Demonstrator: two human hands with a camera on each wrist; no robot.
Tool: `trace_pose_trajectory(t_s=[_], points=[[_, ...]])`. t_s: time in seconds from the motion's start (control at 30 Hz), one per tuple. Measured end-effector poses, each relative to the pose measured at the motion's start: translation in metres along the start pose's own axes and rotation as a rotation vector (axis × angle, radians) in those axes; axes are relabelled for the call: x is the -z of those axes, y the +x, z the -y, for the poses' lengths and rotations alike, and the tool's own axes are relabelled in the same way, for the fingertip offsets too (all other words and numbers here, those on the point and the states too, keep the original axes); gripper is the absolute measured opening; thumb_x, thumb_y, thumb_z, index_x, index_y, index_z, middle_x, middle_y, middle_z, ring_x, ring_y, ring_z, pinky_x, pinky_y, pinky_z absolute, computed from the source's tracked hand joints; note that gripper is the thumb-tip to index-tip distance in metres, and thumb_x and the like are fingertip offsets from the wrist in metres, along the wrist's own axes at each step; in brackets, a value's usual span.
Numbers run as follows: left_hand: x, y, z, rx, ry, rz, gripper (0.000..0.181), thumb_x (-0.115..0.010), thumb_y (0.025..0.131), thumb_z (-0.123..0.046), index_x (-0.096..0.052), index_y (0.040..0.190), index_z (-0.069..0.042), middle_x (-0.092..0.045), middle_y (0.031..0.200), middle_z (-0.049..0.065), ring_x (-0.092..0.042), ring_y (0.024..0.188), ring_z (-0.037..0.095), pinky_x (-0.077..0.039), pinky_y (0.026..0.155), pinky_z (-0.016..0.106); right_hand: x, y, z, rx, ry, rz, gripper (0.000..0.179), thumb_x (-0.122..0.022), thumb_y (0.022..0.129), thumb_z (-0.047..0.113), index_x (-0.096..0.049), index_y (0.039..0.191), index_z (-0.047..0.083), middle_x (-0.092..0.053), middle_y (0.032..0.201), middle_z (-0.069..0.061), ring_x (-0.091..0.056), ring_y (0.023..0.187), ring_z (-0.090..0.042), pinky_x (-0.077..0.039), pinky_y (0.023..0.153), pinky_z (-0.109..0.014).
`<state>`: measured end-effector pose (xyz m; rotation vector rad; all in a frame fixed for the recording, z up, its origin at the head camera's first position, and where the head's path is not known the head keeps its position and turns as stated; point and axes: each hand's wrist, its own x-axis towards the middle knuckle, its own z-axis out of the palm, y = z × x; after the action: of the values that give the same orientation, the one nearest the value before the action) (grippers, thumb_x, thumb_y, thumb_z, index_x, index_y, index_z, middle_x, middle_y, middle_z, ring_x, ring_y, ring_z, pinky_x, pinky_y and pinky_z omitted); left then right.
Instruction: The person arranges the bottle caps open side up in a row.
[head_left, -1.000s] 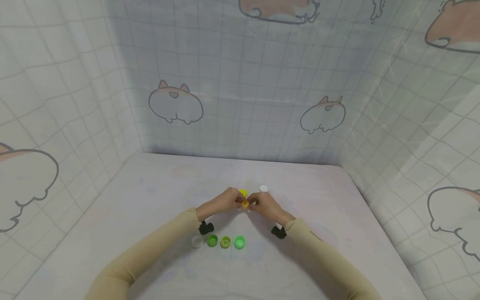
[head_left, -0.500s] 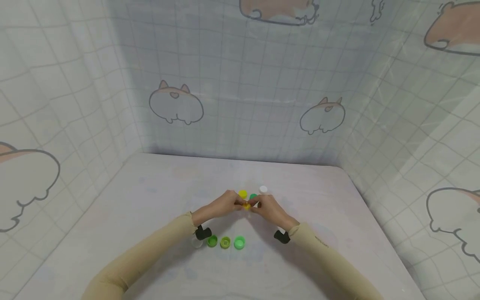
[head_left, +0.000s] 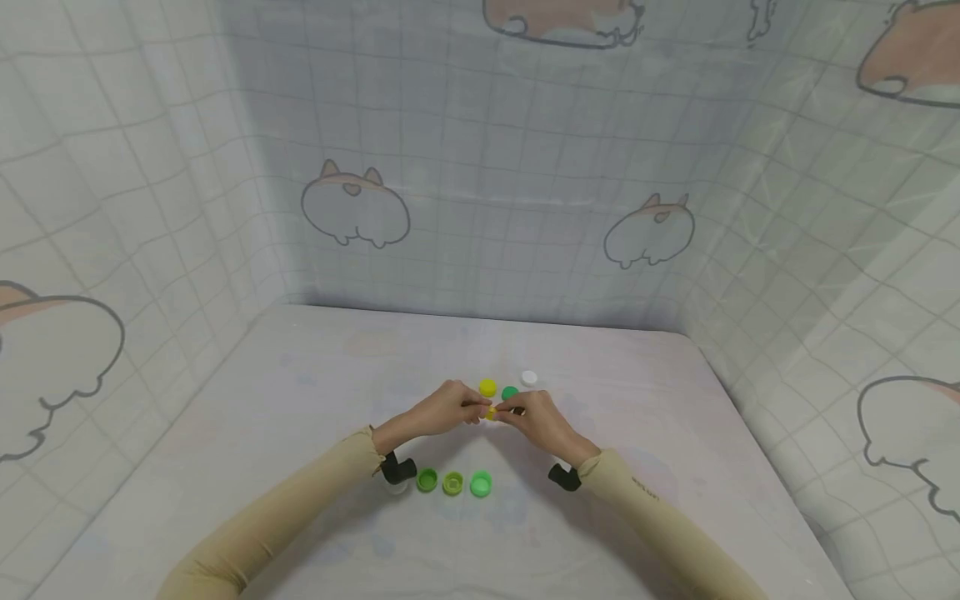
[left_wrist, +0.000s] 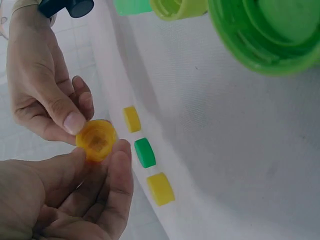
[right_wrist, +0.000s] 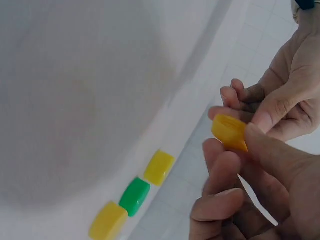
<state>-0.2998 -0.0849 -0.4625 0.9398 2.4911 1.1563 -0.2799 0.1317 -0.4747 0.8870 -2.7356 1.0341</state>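
A small yellow-orange bottle cap [left_wrist: 96, 140] is held between both hands above the table. In the left wrist view its hollow, ridged inside shows; the right wrist view catches it side-on [right_wrist: 230, 131]. My left hand [head_left: 444, 408] pinches one edge with thumb and fingers. From the other side my right hand [head_left: 543, 417] pinches it too, thumb and fingertips on the rim. Just beyond the hands lie a yellow cap [head_left: 487, 387], a green cap [head_left: 510, 392] and a white cap [head_left: 528, 378].
Nearer the person, a row of upturned caps holds a dark green one [head_left: 427, 480], an olive one [head_left: 452, 483] and a light green one [head_left: 481, 483]. A clear-white cap [head_left: 397, 487] sits partly behind the left wrist camera. Patterned cloth walls [head_left: 480, 250] enclose the table.
Both hands have shifted slightly, the left one a little to the left, while keeping the yellow-orange cap between them. The green cap beyond the right hand has come into view.
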Motion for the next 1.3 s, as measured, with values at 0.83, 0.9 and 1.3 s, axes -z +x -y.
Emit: trace_pose_trajectory(t_s=[0.83,0.9,1.3], points=[[-0.0053,-0.0015,0.0057,-0.049,0.010,-0.118,0.028,-0.069,0.089,-0.015,-0.067,0.115,-0.004,-0.071,0.095,0.003,-0.066,0.087,0.013,-0.053,0.077,0.025,-0.0017,0.0025,-0.0044,-0.099,0.236,-0.066,0.018,-0.069,0.089,0.020,-0.071,0.105,0.011,-0.074,0.087,-0.001,-0.069,0.073,-0.027,-0.055,0.065,-0.032],[-0.0061,-0.0014,0.0058,-0.040,0.013,-0.109,0.028,-0.068,0.091,-0.017,-0.066,0.116,-0.004,-0.070,0.095,0.002,-0.064,0.088,0.012,-0.053,0.078,0.025,-0.0009,0.0024,-0.0051,-0.098,0.246,-0.061,0.020,-0.072,0.087,0.021,-0.071,0.105,0.011,-0.073,0.088,-0.002,-0.070,0.076,-0.023,-0.056,0.067,-0.030],[-0.0027,-0.0013,0.0030,-0.138,0.161,-0.042,0.029,-0.062,0.095,-0.017,-0.060,0.119,-0.001,-0.063,0.098,0.003,-0.059,0.087,0.011,-0.050,0.073,0.023,0.0074,0.0039,-0.0059,-0.015,0.082,-0.040,0.019,-0.077,0.082,0.025,-0.074,0.098,0.016,-0.072,0.095,0.007,-0.061,0.080,-0.007,-0.051,0.070,-0.023]])
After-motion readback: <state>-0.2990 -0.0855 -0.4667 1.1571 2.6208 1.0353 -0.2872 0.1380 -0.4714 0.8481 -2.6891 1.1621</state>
